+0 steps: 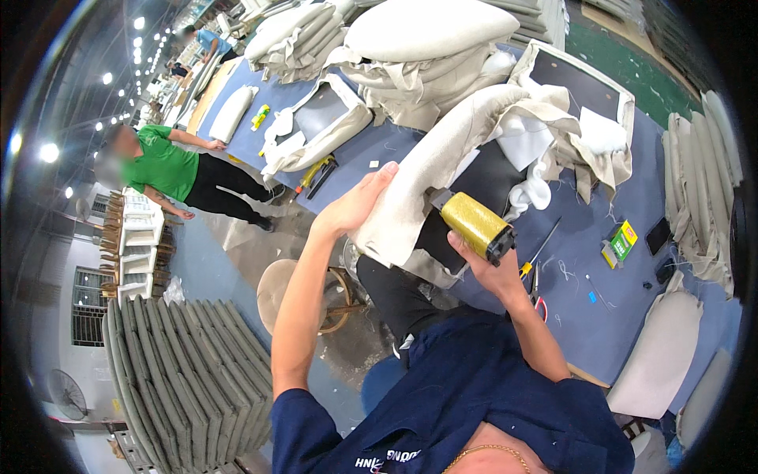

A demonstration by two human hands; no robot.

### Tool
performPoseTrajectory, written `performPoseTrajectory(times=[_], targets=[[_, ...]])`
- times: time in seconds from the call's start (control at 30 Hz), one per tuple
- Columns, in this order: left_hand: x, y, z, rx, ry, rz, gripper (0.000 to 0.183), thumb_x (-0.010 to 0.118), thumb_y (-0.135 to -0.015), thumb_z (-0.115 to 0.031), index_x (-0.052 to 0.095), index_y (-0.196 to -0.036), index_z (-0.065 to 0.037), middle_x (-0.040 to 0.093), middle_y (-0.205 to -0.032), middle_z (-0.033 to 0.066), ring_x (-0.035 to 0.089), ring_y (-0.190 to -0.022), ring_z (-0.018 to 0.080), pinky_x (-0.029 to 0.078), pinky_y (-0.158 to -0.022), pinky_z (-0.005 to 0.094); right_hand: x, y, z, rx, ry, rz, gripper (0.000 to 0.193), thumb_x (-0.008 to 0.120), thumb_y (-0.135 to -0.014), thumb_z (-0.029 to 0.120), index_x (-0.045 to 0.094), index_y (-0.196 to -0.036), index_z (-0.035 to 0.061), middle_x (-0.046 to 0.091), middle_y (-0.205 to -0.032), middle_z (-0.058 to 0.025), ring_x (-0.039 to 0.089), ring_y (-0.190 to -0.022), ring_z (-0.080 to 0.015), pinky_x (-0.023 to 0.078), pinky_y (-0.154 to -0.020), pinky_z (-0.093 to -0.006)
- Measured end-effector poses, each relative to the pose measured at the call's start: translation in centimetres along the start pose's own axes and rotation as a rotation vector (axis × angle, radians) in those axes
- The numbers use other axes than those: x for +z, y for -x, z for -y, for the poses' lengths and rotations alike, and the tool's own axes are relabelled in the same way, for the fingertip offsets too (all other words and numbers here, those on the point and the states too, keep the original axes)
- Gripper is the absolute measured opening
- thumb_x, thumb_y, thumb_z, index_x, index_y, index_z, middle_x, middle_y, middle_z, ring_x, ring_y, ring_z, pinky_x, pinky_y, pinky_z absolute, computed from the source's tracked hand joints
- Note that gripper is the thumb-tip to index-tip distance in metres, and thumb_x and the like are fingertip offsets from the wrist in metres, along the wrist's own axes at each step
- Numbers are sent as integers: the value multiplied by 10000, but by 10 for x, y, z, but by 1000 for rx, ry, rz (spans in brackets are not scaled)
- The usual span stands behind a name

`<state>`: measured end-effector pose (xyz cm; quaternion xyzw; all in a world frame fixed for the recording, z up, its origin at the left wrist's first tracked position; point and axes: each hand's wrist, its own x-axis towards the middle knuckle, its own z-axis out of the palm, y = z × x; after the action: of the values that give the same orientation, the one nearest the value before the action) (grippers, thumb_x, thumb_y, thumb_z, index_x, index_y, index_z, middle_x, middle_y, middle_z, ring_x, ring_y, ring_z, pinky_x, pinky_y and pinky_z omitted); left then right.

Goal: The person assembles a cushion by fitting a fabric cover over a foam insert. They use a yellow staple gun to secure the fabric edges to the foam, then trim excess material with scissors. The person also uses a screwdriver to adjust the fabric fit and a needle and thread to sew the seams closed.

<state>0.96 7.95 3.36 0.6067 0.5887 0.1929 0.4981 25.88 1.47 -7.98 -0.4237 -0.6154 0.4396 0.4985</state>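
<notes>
My left hand point(357, 201) lies flat with stretched fingers against the edge of a beige fabric cover point(442, 154) pulled over a dark padded panel point(493, 178) on the blue table point(600, 316). My right hand point(491, 268) grips a tool with a golden-yellow cylindrical body and black end point(476, 227), held against the panel's lower edge beside the fabric.
On the table lie a screwdriver and red-handled scissors point(537, 284), a small green and yellow box point(621, 241), a dark phone point(657, 235) and more beige covers point(410, 47). A person in a green shirt point(162, 166) stands at the left. Grey cushions point(189, 379) are stacked below; a round stool point(280, 288) is near.
</notes>
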Motion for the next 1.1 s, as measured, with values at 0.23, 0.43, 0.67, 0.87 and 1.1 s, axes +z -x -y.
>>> performPoseTrajectory(times=[0.23,0.43,0.67,0.87,1.1], targets=[[56,40,-15,101,-845,-392,535,464,-1063,-302,325,-1523,-68,518,-1397,242,583,-1160,474,475,-981,530,5,8,-5,-27,99,-3,271,830,-849,258,758,-1024,64,766,-1002,-63,691,-927,-204,440,-926,-345],[69,43,-16,193,-965,-455,664,637,-949,-153,313,-1529,-150,481,-1367,296,665,-732,478,553,-649,524,4,7,17,-41,-116,35,271,812,-863,285,761,-1015,66,764,-915,-64,710,-839,-248,482,-849,-346],[72,55,-25,209,-945,-376,860,682,-829,-19,266,-1565,-177,467,-1369,260,654,-739,461,548,-683,513,2,20,6,-253,211,102,209,823,-839,225,748,-968,79,741,-867,-78,686,-788,-264,488,-801,-354],[71,62,-23,256,-910,-340,1088,711,-675,73,167,-1587,-163,378,-1443,297,671,-812,469,564,-749,524,5,28,25,-183,55,197,186,792,-858,159,731,-975,27,722,-804,-113,698,-696,-253,521,-685,-344],[28,59,5,542,-326,-166,679,620,-976,-189,286,-1541,-15,385,-1540,209,525,-1314,306,393,-1107,390,-4,45,25,67,4,86,263,808,-873,220,752,-1054,38,767,-907,-90,724,-789,-189,530,-788,-328]])
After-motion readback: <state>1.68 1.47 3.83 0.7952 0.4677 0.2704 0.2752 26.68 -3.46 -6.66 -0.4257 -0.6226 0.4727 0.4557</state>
